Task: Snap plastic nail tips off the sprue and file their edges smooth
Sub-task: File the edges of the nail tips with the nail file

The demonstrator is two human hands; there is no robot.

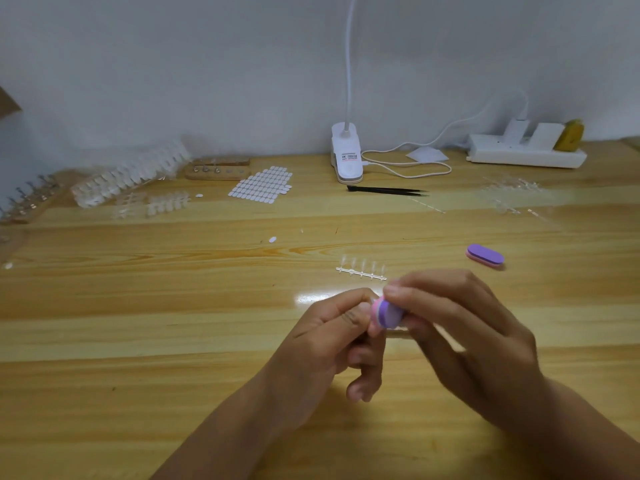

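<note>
The wooden table (138,306) fills most of my view, running back to a pale wall. My right hand (467,337) and my left hand (332,344) meet above its near middle, fingertips together, neither one resting on the wood. Far back on the left lies a heap of clear tip sprues (128,178). At the back right sits a white power strip (526,154), and between them, against the wall, stands a white clip lamp (347,157). A sheet of white oval tabs (261,185) lies just left of the lamp, and black tweezers (388,191) lie in front of it. Just beyond my fingertips, not touching them, a short sprue (361,270) lies flat with five clear tips on it. A spare purple-and-pink buffer (485,256) lies well off to the right of it. My right fingers are curled round a second purple-and-pink buffer block (384,315), which is pressed against my left fingertips. My left thumb and forefinger are pinched on a nail tip (365,308), which shows only as a small pale blur right against the block.
</note>
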